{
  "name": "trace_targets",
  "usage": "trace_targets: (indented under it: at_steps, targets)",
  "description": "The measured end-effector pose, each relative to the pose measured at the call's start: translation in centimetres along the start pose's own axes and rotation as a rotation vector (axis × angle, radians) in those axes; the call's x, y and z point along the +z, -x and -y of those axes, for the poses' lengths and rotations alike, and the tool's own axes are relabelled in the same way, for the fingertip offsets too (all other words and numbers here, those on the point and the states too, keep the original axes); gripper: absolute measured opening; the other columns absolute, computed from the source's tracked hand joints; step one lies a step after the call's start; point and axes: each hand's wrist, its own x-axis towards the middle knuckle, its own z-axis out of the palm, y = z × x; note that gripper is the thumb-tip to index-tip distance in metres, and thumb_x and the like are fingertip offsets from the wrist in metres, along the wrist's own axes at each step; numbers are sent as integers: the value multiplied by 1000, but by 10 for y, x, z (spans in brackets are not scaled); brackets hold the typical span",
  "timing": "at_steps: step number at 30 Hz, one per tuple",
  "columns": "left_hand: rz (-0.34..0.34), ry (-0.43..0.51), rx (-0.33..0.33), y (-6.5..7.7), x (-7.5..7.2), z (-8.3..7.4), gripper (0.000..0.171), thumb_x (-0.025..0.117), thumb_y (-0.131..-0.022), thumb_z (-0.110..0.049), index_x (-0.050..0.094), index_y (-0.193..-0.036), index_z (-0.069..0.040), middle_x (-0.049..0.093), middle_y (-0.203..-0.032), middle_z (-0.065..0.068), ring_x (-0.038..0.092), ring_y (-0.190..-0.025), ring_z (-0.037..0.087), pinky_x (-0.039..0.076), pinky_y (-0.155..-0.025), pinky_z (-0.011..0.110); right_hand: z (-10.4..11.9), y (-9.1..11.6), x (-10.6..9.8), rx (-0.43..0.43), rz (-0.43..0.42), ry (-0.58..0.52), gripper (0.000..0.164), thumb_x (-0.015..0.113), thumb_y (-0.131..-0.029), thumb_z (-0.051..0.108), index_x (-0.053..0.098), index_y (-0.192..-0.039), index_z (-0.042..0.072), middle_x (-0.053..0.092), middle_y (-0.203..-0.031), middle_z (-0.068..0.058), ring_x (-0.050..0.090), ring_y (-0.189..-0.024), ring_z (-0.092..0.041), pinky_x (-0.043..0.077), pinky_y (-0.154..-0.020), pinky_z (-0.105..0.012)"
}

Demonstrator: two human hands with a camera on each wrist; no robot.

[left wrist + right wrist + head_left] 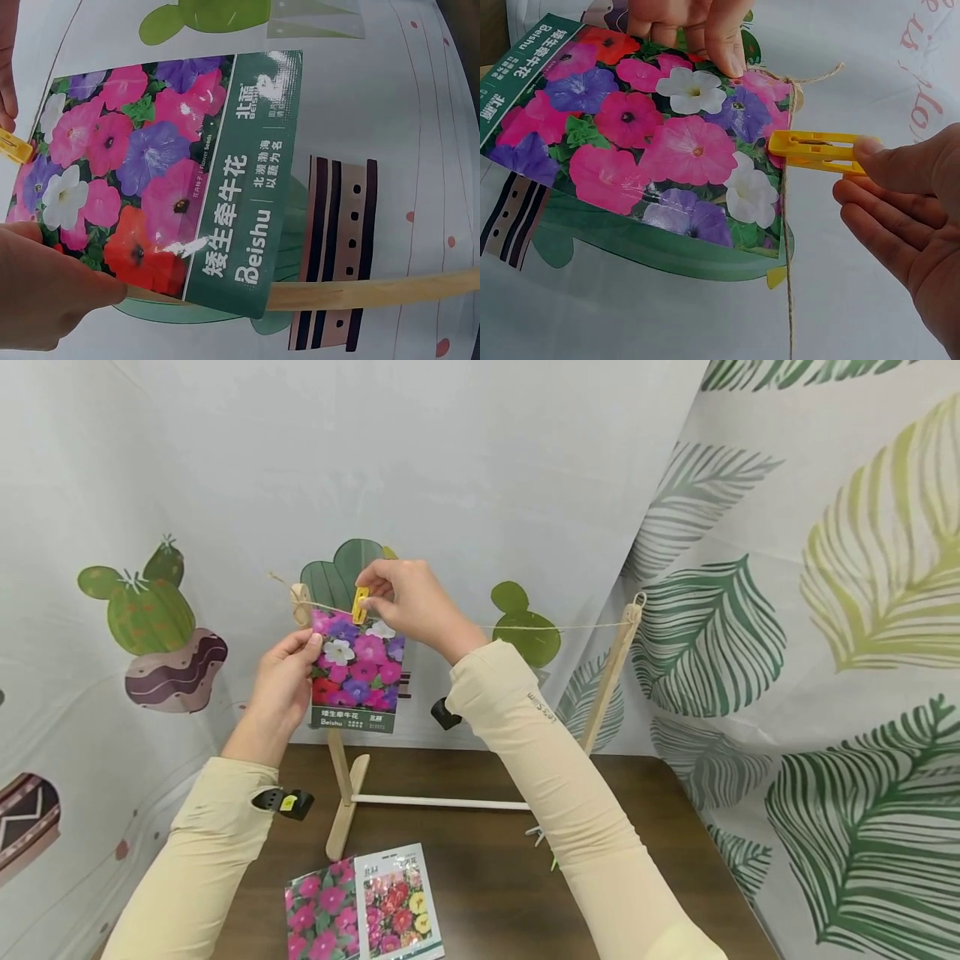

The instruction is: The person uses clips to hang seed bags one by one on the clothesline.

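Note:
A flower seed packet (358,672) with pink, purple, white and red blooms hangs upright at the twine (789,300), its top edge along the line. My left hand (281,681) pinches the packet's left side, thumb on the printed front. At the top edge, my right hand (412,602) grips a yellow clothespin (814,148) by its handle end between thumb and fingers. The clothespin's tip overlaps the packet's top edge and the twine in the right wrist view. Only the tip of the yellow clothespin and part of the right hand show in the left wrist view.
Two wooden posts, the right one (611,677) taller in view, carry the twine over a brown table (480,860). A white rod (442,802) joins the stand low down. Two more seed packets (322,910) lie at the front. Small clothespins (536,835) lie partly behind the right sleeve.

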Motion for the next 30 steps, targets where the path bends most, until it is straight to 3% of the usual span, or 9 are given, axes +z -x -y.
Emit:
trace_targets:
  at_steps: [7, 12, 18, 23, 30]
  targets:
    - [21, 4, 17, -3, -1, 3, 6, 62, -93, -17, 66, -90, -14, 58, -88, -3, 51, -83, 10, 45, -72, 23, 0, -5, 0, 29, 21, 36, 19, 63, -92, 5, 64, -110, -1, 66, -99, -7, 62, -90, -14, 46, -80, -15]
    - [11, 24, 37, -3, 0, 3, 7, 62, -93, -15, 67, -88, -14, 58, -88, -3, 53, -83, 9, 46, -73, 22, -2, -9, 3, 109, 80, 71, 23, 61, -94, 9, 62, -115, 1, 65, -104, -7, 61, -95, -13, 45, -83, -15]
    - [-47, 15, 48, -2, 5, 6, 7, 61, -94, -15, 67, -90, -14, 57, -96, -1, 54, -89, 11, 47, -77, 22, -1, -10, 9, 158, 114, 93, 28, 60, -95, 14, 59, -121, 2, 63, -108, -6, 59, -100, -13, 45, -85, -15]
    - [-139, 5, 75, -1, 9, 10, 5, 63, -93, -13, 68, -91, -13, 57, -96, -1, 53, -90, 11, 47, -77, 20, 0, -8, 13, 176, 158, 125, 34, 56, -98, 15, 54, -128, 0, 63, -111, -6, 58, -100, -12, 45, -85, -16]
    - [-246, -196, 202, 1, 11, 17, 9, 66, -91, -17, 62, -92, -9, 50, -89, -1, 46, -85, 8, 40, -72, 17, 0, -5, 15, 158, 169, 180, 40, 52, -100, 17, 49, -136, -1, 60, -119, -8, 58, -103, -12, 45, -87, -16]
